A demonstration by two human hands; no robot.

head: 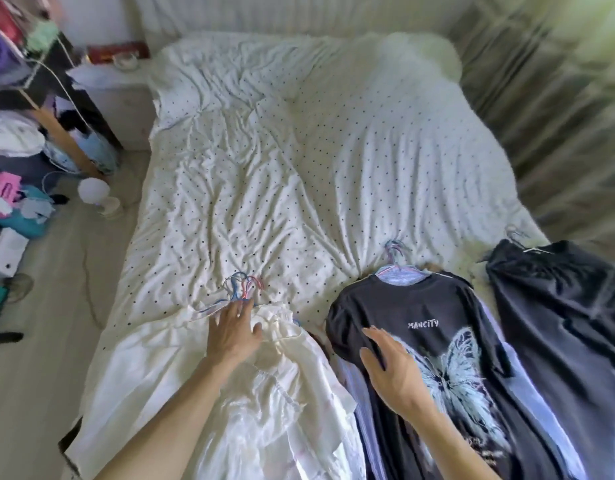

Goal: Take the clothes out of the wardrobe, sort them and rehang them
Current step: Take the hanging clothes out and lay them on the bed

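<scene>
**Garments lying in three piles on a dotted duvet [264, 174]**

Seen from the head camera, the left hand [235, 332] is resting flat on a pile of white garments [282, 403] at the near edge of the bed, its fingers straight and spread, gripping nothing. Its fingertips are reaching the bunch of wire hangers [243, 287] sticking out from the top of that pile.

The right hand [391, 370] is lying open, palm down, on a black butterfly T-shirt [437, 317], which is topping the middle pile just beside the white one. Lilac striped shirts [401, 274] are showing under the T-shirt at the collar and along the sides.

A dark garment [558, 313] on its own hanger is lying to the right, near the bed's edge. A cluttered rack [29, 98] is standing left of the bed.
</scene>
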